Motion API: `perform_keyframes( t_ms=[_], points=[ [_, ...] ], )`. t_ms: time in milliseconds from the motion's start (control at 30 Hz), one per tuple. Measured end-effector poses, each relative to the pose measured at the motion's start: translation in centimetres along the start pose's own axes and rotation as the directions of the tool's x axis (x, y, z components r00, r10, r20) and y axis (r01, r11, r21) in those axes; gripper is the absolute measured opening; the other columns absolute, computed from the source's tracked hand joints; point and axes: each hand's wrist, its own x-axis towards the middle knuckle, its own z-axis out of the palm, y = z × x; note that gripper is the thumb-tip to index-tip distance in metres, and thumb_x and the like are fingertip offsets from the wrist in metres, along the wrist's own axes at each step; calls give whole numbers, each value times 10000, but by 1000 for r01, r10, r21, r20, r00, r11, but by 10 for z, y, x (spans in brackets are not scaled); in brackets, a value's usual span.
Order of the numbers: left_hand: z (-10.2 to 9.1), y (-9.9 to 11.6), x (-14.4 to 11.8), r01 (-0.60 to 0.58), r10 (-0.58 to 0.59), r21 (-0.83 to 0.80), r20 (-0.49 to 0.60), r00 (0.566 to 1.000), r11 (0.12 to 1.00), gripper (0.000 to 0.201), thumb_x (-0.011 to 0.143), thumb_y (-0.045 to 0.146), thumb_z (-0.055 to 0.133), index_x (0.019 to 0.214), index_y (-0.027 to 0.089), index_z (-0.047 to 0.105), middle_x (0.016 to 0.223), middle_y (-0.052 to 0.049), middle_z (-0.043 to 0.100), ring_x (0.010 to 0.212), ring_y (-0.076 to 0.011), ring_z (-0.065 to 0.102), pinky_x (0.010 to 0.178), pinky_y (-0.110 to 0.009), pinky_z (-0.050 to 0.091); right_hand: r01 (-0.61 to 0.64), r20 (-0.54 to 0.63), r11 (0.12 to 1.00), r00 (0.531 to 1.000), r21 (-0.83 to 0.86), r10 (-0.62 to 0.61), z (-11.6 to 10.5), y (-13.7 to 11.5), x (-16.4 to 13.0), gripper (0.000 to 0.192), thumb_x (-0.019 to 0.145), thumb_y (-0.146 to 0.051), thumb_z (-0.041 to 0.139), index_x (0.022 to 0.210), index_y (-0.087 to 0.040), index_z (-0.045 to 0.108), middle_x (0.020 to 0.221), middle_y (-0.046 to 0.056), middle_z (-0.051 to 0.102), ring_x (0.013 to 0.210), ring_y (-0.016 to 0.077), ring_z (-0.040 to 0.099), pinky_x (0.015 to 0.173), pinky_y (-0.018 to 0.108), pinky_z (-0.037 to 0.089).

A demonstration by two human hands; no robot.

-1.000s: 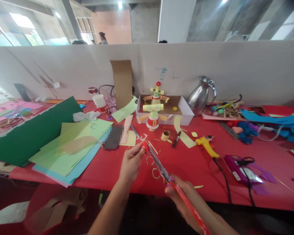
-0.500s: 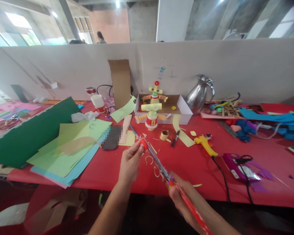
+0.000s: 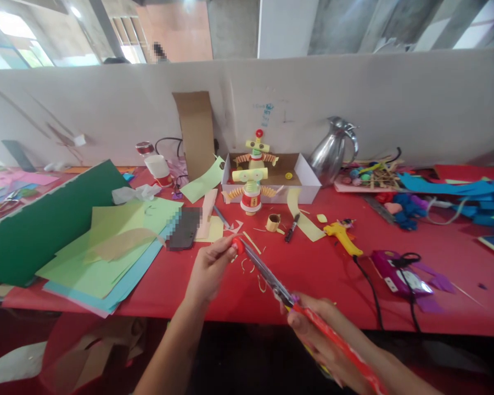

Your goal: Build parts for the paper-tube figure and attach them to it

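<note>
Red bench (image 3: 321, 274), front edge: left hand (image 3: 208, 269) pinches small red piece (image 3: 237, 246); right hand (image 3: 313, 323) grips scissors (image 3: 267, 274), blades nearly shut at it; cut looks unfinished.

Paper curls (image 3: 252, 270) before hands; open tablecloth (image 3: 333, 280) rightward

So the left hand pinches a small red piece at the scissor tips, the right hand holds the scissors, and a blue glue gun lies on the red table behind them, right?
Nearly. The head view shows the glue gun is yellow, not blue. The rest holds: the left hand pinches the small red piece at the tips of the scissors, the right hand holds them, and the gun lies on the red table behind.
</note>
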Motion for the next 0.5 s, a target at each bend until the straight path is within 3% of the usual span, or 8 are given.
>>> perform_keyframes(
  t_ms=[100, 167, 300, 367, 500],
  points=[
    [3, 6, -2, 7, -7, -17, -5, 1000, 1000, 271, 753, 242, 793, 1020, 194, 782, 960, -57, 721, 864, -123, 598, 792, -200, 479, 30, -22, 997, 999, -71, -32, 1, 8, 1, 483, 910, -672, 455, 775, -211, 512, 549, -65, 357, 468, 86, 336, 424, 211, 264],
    [12, 10, -5, 70, -79, -194, -40, 996, 978, 276, 751, 258, 797, 1020, 202, 774, 948, -46, 720, 849, -116, 614, 836, -226, 495, 73, -69, 988, 994, -135, -83, 9, 18, 5, 486, 896, -679, 469, 880, -202, 563, 551, -64, 393, 457, 93, 367, 429, 210, 299],
    [31, 14, -12, 176, -260, -516, -96, 961, 838, 268, 663, 255, 861, 898, 171, 762, 762, -9, 689, 711, -95, 625, 843, -277, 534, 158, -211, 953, 953, -258, -215, 29, 42, 16, 562, 921, -662, 428, 1126, -161, 577, 578, -33, 523, 455, 122, 483, 480, 223, 413],
    [37, 16, -15, 180, -293, -557, -120, 948, 811, 293, 608, 224, 891, 853, 150, 750, 734, -6, 681, 711, -99, 639, 820, -262, 540, 170, -243, 935, 937, -312, -252, 35, 50, 19, 536, 935, -620, 447, 1169, -153, 569, 595, -20, 569, 457, 130, 525, 496, 224, 439],
    [41, 17, -16, 166, -273, -535, -128, 953, 829, 272, 647, 240, 871, 871, 168, 735, 833, -9, 712, 736, -101, 658, 771, -236, 540, 167, -235, 916, 935, -365, -265, 36, 55, 19, 467, 929, -534, 533, 1186, -146, 564, 609, -3, 627, 477, 142, 587, 518, 220, 461]
  ],
)
